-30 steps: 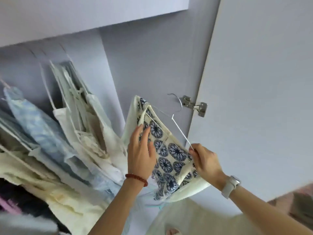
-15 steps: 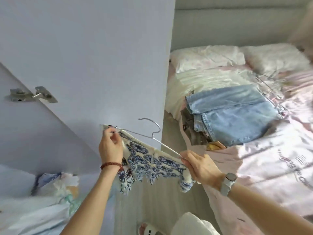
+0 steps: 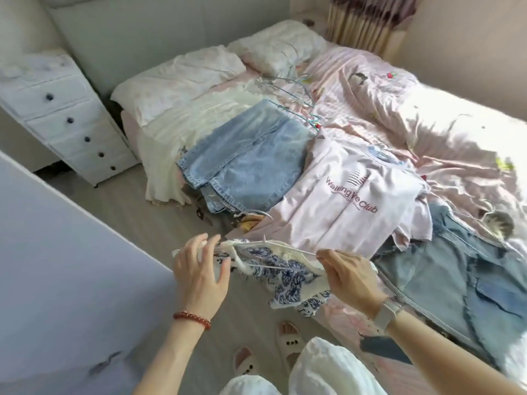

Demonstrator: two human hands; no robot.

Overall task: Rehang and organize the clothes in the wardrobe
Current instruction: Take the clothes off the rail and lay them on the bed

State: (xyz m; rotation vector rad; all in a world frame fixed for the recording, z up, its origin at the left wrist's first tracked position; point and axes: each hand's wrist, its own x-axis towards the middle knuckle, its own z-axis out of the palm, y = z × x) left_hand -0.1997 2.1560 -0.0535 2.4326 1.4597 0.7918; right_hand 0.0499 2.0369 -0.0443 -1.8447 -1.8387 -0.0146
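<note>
Holding a blue-and-white patterned garment (image 3: 285, 276) on a wire hanger (image 3: 273, 252) above the floor beside the bed (image 3: 456, 115), the right hand (image 3: 349, 276) pinches the hanger's end, fingers curled on the wire; the left hand (image 3: 199, 269) touches the other end with fingers spread and fairly straight; on the bed lie folded light-blue jeans (image 3: 248, 158), a pink printed T-shirt (image 3: 353, 195), a pile of empty hangers (image 3: 293, 89) and another denim piece (image 3: 470, 286); a white drawer chest (image 3: 62, 115) stands near the bed, its drawers closed.
</note>
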